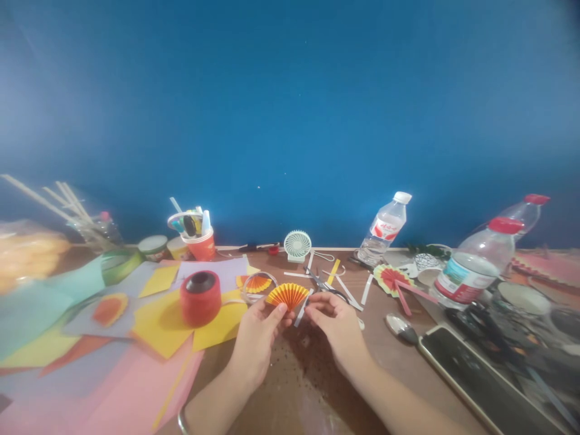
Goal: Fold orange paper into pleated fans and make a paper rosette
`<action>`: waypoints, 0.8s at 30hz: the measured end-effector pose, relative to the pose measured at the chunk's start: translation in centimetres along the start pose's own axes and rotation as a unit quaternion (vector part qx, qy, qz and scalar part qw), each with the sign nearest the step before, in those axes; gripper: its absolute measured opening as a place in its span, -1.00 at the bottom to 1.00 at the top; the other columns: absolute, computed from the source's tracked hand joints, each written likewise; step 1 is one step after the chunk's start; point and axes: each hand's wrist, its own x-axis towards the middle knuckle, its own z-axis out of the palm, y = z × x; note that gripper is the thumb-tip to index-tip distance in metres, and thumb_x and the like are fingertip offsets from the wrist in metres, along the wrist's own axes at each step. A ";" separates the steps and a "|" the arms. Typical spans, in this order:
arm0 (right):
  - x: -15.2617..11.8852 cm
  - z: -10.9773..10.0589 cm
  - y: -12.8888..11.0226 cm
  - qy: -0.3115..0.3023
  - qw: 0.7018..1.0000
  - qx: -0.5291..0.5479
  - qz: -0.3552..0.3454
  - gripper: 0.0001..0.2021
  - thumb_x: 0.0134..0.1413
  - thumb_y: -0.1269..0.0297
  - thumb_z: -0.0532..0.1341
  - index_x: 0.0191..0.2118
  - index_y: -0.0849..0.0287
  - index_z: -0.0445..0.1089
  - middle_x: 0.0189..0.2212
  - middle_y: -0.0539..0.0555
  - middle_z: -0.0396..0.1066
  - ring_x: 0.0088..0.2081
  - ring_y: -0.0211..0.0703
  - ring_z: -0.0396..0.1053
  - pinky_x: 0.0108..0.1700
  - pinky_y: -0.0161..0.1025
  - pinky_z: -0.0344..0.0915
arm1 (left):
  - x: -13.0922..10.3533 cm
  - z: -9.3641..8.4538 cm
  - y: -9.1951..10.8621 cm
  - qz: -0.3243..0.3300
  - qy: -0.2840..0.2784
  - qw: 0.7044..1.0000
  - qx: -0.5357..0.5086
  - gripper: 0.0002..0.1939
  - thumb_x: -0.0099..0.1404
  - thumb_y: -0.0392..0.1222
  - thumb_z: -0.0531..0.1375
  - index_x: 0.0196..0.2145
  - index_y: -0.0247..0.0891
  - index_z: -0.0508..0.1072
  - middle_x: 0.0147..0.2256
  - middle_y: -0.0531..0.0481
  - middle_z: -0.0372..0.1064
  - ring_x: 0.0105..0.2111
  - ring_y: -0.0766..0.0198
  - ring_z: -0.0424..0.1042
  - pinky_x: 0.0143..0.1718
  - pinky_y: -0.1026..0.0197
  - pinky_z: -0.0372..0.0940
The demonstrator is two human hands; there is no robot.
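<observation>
My left hand (267,326) pinches a small pleated paper fan (287,295), yellow and orange, at its lower left part, with the fan spread open and its curved edge up. Close to the right of the fan, my right hand (333,317) has its thumb and forefinger closed together on the end of a narrow white strip (302,309). The strip slants down to the left beside the fan. Behind my right hand lie scissors (322,283) among loose white strips (367,289) and a yellow strip (333,272).
Left are coloured papers (163,317), a red tape roll (200,299) and a red cup (199,244) of tools. A small fan (297,246) stands behind. Right are bottles (385,229), a red paper rosette (392,279), a spoon-like object (401,328) and a phone (480,374).
</observation>
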 end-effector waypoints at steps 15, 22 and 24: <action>-0.4 0.1 0.2 -0.056 0.996 0.067 0.007 -0.79 -0.17 0.18 0.28 -0.48 0.23 0.35 -0.56 -0.01 0.36 -0.48 -0.25 0.32 -0.50 -0.36 0.29 | -0.2 0.3 0.0 -0.006 0.001 1.000 -0.015 -0.82 -0.02 -0.26 0.29 -0.42 -0.38 0.43 -0.46 0.00 0.41 -0.46 0.36 0.41 -0.39 0.34 0.33; -0.5 0.3 0.1 -0.058 0.996 0.070 0.009 -0.80 -0.19 0.20 0.28 -0.52 0.23 0.32 -0.57 -0.01 0.32 -0.49 -0.26 0.29 -0.52 -0.37 0.27 | -0.1 0.1 -0.3 -0.007 0.011 0.999 -0.047 -0.82 0.00 -0.30 0.29 -0.39 -0.38 0.42 -0.44 0.01 0.38 -0.46 0.38 0.41 -0.40 0.37 0.36; -0.5 0.3 0.1 -0.058 0.996 0.065 0.013 -0.80 -0.19 0.19 0.28 -0.52 0.23 0.33 -0.57 0.00 0.32 -0.48 -0.26 0.30 -0.52 -0.37 0.27 | -0.1 0.1 -0.3 -0.006 0.015 0.998 -0.057 -0.81 -0.01 -0.31 0.29 -0.39 -0.38 0.42 -0.44 0.00 0.38 -0.46 0.38 0.41 -0.41 0.37 0.36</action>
